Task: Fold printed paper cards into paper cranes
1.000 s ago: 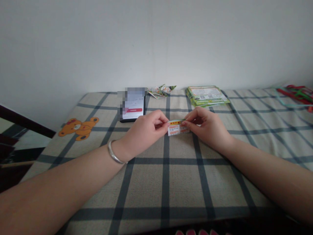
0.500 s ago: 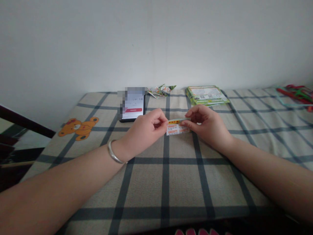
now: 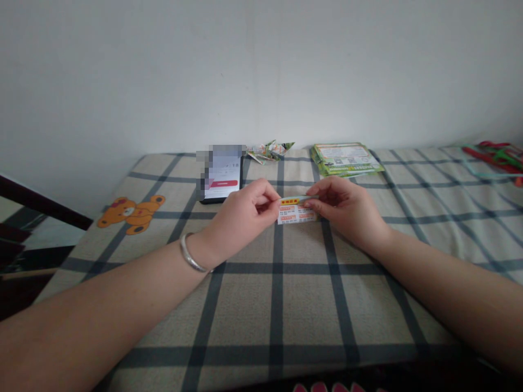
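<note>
Centrally, printed paper (image 3: pixel 288 214), left fingers (image 3: pixel 269 209) pinching its upper left, right fingers (image 3: pixel 317 206) upper right.

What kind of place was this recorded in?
Probably a room in a home: a checked tablecloth covers the table, a teddy-bear picture decorates it, and a plain pale wall stands behind.

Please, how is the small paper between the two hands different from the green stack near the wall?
The small paper is pinched by the left hand and right hand; the green stack lies on the tablecloth. The small paper looks smaller than the green stack. The small paper shows a yellow strip and orange blocks; the green stack shows green edges. Both carry print.
</note>
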{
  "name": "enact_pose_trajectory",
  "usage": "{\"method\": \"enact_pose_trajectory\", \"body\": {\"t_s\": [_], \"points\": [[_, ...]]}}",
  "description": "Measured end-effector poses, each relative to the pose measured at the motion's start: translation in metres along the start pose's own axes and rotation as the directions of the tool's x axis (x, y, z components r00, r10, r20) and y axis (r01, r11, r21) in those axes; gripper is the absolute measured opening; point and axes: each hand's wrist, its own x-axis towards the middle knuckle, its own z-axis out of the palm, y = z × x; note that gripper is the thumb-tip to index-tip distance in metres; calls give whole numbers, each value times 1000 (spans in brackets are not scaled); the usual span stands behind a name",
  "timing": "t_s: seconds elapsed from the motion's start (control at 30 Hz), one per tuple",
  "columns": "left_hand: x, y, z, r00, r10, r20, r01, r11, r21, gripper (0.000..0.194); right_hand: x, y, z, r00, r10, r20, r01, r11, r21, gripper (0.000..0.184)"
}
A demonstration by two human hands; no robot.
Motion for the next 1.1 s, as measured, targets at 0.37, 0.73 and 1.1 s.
{"method": "enact_pose_trajectory", "body": {"t_s": [0.37,0.73,1.1], "points": [[1,5,1,1000,8,0,-8,999,-39,15,0,-7,1,1000,5,-4,-5,998,-60,25],[3,3,0,999,-22,-34,18,993,-115,11,-2,-9,0,994,48,99,-34,990,-134,23],[2,2,1,999,-26,-21,23,993,-113,12,-2,-5,4,993,98,69,-100,995,27,33]]}}
